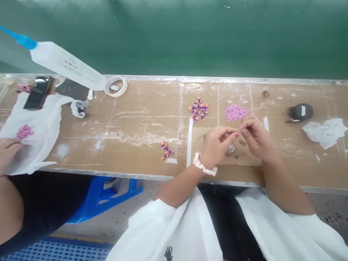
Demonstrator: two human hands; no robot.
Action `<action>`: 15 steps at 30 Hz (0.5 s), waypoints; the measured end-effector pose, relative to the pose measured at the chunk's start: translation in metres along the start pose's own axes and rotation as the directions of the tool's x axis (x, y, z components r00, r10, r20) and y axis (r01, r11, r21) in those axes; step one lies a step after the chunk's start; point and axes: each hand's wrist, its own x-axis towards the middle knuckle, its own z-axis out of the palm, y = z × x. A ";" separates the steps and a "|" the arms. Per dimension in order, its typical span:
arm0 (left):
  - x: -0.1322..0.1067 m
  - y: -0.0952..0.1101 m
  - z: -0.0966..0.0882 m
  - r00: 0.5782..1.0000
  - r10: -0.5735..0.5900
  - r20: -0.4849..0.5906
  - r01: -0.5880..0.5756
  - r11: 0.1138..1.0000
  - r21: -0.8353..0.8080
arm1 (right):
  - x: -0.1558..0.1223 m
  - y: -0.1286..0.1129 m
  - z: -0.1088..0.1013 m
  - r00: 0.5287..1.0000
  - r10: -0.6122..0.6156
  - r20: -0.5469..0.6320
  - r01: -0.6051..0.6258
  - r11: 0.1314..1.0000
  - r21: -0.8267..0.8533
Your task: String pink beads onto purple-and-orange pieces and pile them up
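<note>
My left hand [217,145], with a pale scrunchie [204,166] at the wrist, is closed in a pinch over a piece of cardboard [201,145]. Fingertip to fingertip with it, my right hand [255,136] pinches too. Whatever sits between the fingers is too small to make out. Partly hidden below them is a small shiny round dish [231,148]. Just beyond my hands lies a heap of tiny pink-purple pieces [235,112]. Small purple and orange figures form a cluster [199,108] farther left, and a smaller group [165,150] lies nearer the front edge.
At the left, another person's hand [9,150] rests by pink pieces [25,132] on white cloth [49,127]. A phone [39,92], a large white bottle [67,65] and a tape roll [116,86] stand behind. To the right are a dark round object [301,111] and crumpled tissue [324,132].
</note>
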 end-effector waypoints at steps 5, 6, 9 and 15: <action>-0.005 -0.001 0.002 0.999 0.007 -0.035 -0.009 0.999 -0.049 | -0.001 -0.007 0.002 0.996 -0.086 0.014 0.086 0.995 -0.055; -0.005 -0.001 0.001 1.000 0.012 -0.026 -0.013 0.998 -0.058 | -0.001 -0.008 0.001 0.995 -0.102 0.012 0.103 0.992 -0.077; -0.004 -0.001 -0.002 0.999 -0.021 0.030 0.025 0.990 -0.136 | -0.001 -0.013 -0.002 0.988 -0.151 0.014 0.152 0.975 -0.160; -0.004 0.004 -0.004 0.979 -0.129 0.161 0.186 0.890 -0.416 | -0.005 -0.019 0.000 0.978 -0.181 -0.100 0.164 0.975 -0.153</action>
